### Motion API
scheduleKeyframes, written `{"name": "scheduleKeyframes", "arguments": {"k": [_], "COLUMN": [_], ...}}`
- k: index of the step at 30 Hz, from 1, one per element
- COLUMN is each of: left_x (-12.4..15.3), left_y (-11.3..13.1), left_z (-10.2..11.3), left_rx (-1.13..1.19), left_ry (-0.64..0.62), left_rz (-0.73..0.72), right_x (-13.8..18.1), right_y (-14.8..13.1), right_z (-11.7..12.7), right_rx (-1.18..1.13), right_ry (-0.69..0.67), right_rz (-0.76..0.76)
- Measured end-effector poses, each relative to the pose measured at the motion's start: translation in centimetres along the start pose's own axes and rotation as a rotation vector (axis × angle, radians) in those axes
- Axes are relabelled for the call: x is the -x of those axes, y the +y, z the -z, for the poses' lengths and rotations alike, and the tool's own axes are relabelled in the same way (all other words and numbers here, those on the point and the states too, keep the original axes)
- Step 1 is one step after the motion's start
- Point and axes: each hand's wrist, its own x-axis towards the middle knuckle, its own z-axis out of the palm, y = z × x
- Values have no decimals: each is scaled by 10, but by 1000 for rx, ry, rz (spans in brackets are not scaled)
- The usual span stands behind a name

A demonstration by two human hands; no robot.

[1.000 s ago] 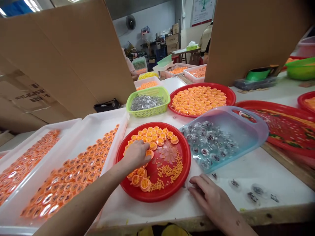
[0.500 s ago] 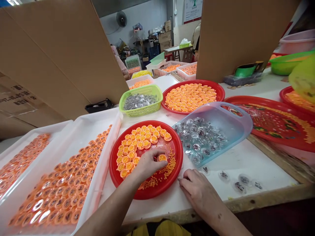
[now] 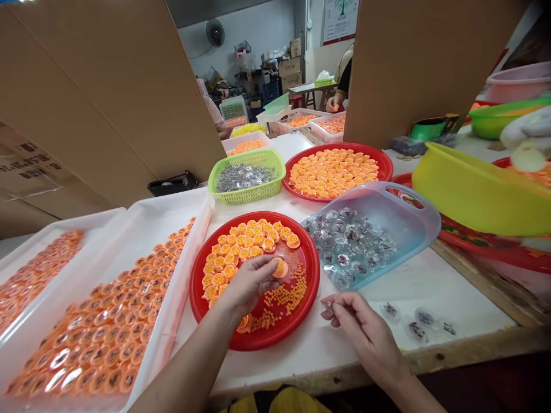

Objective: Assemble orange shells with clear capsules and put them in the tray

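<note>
My left hand (image 3: 258, 278) pinches a small orange plastic cup (image 3: 279, 268) by its edge, above the red round tray (image 3: 316, 275). Many like cups (image 3: 249, 236) filled with yellow bits cover the tray's back and left, and loose orange beads (image 3: 290, 292) lie along its right side. Over the table just right of the tray, my right hand (image 3: 359, 324) has thumb and fingers closed on a small clear disc (image 3: 328, 306), partly hidden by the fingers. Several printed clear discs (image 3: 424, 316) rest on the white table to its right.
A blue scoop-like tray (image 3: 413, 221) holds clear discs. Behind stand a green basket (image 3: 247, 198) and another red tray (image 3: 387, 160) of orange cups. White trays (image 3: 172, 252) fill the left. A co-worker's gloved hand (image 3: 527, 132) is near a yellow basin (image 3: 473, 195); cardboard panels (image 3: 107, 86) rise behind.
My left hand has lifted the orange cup and tilted it. My right hand has picked up a clear disc from the table. The yellow basin has come in over the red tray at right.
</note>
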Motion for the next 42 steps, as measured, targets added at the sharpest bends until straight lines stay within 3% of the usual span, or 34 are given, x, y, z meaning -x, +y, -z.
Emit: {"name": "scheduleKeyframes", "arguments": {"k": [4,8,16,23,28,33,38,42], "left_x": [4,9,11,11,9,9,10,10], "left_y": [-8,-17,-26,-28,-25,-24,-25,-27], "left_z": [-3,-6,-6,-2,1,3,4,5], "left_rx": [226,300,238,308,341,397,380,370], "left_ry": [40,-15,-127,-230,-167,-142,-197,-233], "left_rz": [30,-10,-1,4,-3,0,-1,0], "right_x": [-2,-7,-55,-85,-89,-85,-82,-83], "right_y": [4,1,-40,-45,-51,-61,-69,-75], "right_z": [3,7,-8,-31,-34,-34,-31,-25], "right_rx": [-211,-303,-643,-620,-558,-256,-9,262], "right_ry": [47,47,-182,-306,-286,-359,-459,-401], "right_rz": [-128,-205,-323,-364,-381,-165,17,274]}}
